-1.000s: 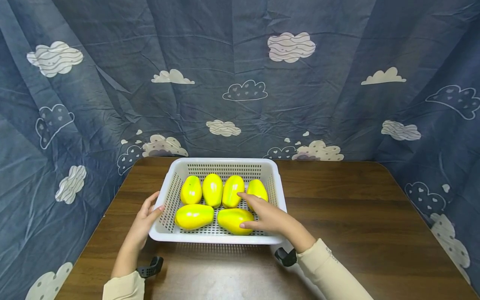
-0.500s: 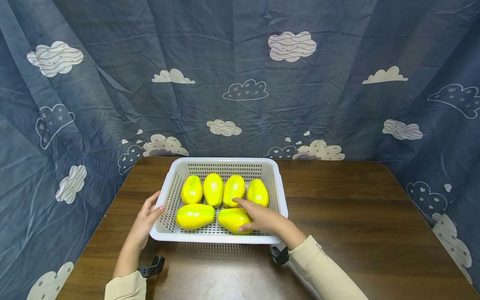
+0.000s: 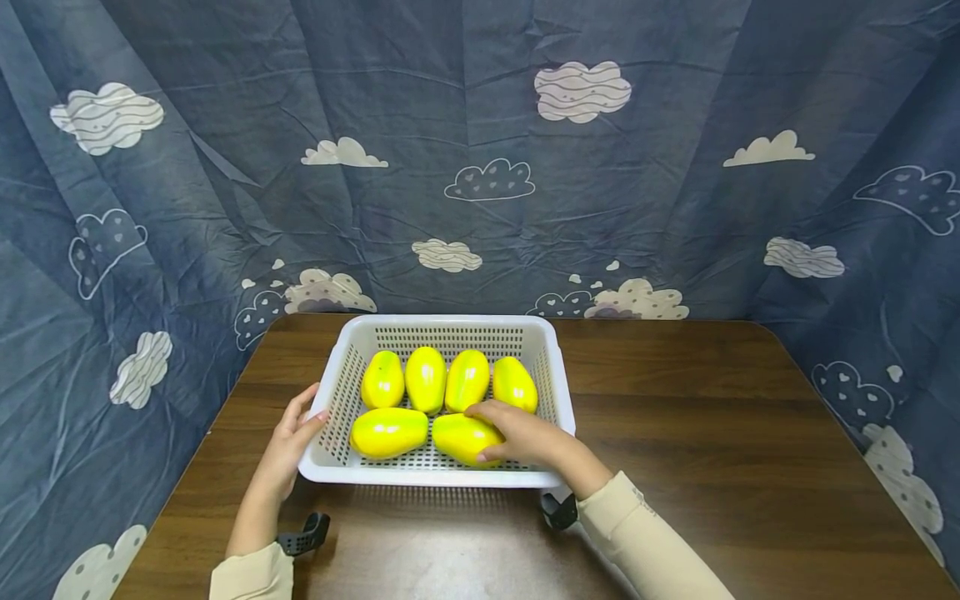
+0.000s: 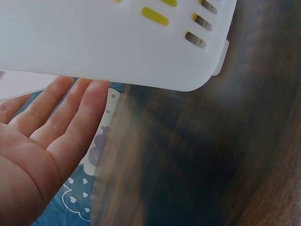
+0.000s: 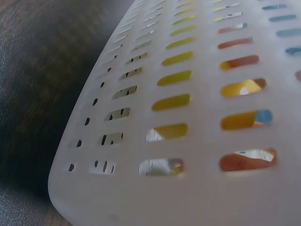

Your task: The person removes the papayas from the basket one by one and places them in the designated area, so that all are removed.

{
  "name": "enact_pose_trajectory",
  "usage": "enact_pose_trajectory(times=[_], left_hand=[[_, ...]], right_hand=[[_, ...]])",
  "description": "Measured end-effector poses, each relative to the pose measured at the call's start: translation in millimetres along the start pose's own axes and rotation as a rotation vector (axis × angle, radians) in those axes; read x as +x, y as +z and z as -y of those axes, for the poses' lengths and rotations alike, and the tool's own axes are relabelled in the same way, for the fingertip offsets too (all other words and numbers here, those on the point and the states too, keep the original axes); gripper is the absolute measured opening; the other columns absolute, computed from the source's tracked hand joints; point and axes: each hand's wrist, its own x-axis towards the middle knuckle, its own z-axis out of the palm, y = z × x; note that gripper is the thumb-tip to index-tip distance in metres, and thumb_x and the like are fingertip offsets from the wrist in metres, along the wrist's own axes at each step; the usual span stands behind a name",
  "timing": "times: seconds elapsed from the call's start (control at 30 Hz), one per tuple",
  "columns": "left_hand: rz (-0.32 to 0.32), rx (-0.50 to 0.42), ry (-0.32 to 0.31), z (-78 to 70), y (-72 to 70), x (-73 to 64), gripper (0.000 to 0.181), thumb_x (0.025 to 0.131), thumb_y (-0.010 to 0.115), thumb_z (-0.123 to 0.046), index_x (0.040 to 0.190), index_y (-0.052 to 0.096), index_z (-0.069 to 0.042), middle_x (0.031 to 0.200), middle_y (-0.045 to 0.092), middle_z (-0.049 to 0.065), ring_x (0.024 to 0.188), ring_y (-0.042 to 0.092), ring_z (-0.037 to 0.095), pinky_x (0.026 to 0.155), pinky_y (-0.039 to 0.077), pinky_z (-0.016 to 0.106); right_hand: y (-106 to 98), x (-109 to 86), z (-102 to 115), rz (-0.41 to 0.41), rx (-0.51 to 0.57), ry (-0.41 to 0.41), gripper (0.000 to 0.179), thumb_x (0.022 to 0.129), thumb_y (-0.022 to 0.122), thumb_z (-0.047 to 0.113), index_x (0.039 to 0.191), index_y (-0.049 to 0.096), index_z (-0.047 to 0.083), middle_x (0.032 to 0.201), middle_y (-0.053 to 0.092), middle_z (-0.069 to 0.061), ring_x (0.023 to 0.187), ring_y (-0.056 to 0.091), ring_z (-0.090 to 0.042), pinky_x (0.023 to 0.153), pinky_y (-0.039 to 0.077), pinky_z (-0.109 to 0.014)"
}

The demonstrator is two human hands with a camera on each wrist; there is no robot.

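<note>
A white perforated plastic basket stands on the table, holding several smooth yellow mangoes. Four-sided and shallow, it has a back row of mangoes and a front pair lying sideways. My left hand holds the basket's left rim, thumb at the top edge. In the left wrist view its fingers reach up against the white wall. My right hand is inside the basket, gripping the front right mango, thumb on its near side and fingers over its far side. The basket wall hides this hand almost wholly in the right wrist view.
The other front mango lies just left of the gripped one. Brown wooden table extends to the right of the basket. A blue cloth with clouds hangs behind and at both sides.
My right hand has moved left and down onto the front right mango, its fingers now round it. That mango has shifted slightly left. My left hand stays at the rim.
</note>
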Motion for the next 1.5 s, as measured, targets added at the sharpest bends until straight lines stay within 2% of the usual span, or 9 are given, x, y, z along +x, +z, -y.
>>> enact_pose_trajectory(times=[0.23,0.47,0.83,1.1,1.33,1.5], left_hand=[[-0.006,0.009,0.005,-0.2,0.3,-0.1,0.056,0.095,0.044,-0.023,0.143,0.017,-0.013,0.132,0.037,0.027,0.101,0.055,0.029,0.074,0.049,0.034],[-0.012,0.015,0.008,0.7,0.0,0.1,0.055,0.095,0.045,-0.025,0.142,0.018,-0.013,0.131,0.038,0.025,0.095,0.058,0.019,0.072,0.049,0.031],[-0.012,-0.008,0.013,1.0,0.8,0.4,0.055,0.096,0.044,-0.021,0.143,0.017,-0.013,0.132,0.037,0.026,0.098,0.056,0.021,0.073,0.049,0.032],[-0.011,-0.012,0.016,2.1,0.5,0.7,0.054,0.095,0.044,-0.020,0.142,0.018,-0.013,0.131,0.037,0.026,0.098,0.056,0.022,0.073,0.049,0.032],[-0.013,-0.013,0.013,1.4,0.6,0.5,0.054,0.096,0.044,-0.020,0.142,0.018,-0.013,0.132,0.037,0.026,0.095,0.058,0.017,0.073,0.049,0.031],[-0.013,-0.015,0.010,0.1,1.0,0.4,0.054,0.095,0.044,-0.020,0.142,0.019,-0.012,0.131,0.037,0.027,0.093,0.059,0.016,0.072,0.049,0.031]], right_hand=[[-2,0.3,1,-0.101,0.021,-0.063,0.061,0.075,0.073,0.027,0.127,0.047,0.007,0.126,0.049,-0.006,0.117,0.042,-0.020,0.097,0.033,-0.035],[-5,-1.0,3,-0.216,0.077,-0.066,0.065,0.073,0.074,0.028,0.128,0.046,0.010,0.127,0.048,-0.005,0.119,0.041,-0.020,0.098,0.032,-0.036],[-10,-5.2,-1,-0.477,0.090,-0.152,0.067,0.068,0.078,0.022,0.127,0.048,0.008,0.128,0.048,-0.008,0.119,0.041,-0.022,0.097,0.033,-0.037],[-20,-18.9,0,-0.565,0.145,-0.132,0.067,0.069,0.078,0.022,0.128,0.048,0.011,0.130,0.045,-0.007,0.114,0.045,-0.022,0.082,0.046,-0.032],[-33,-35.3,-6,-0.662,0.143,-0.129,0.070,0.067,0.079,0.018,0.129,0.047,0.011,0.129,0.046,-0.006,0.114,0.046,-0.020,0.081,0.047,-0.032],[-42,-45.6,-17,-0.737,0.140,-0.072,0.071,0.068,0.079,0.018,0.130,0.046,0.012,0.129,0.046,-0.007,0.113,0.046,-0.022,0.080,0.047,-0.035]])
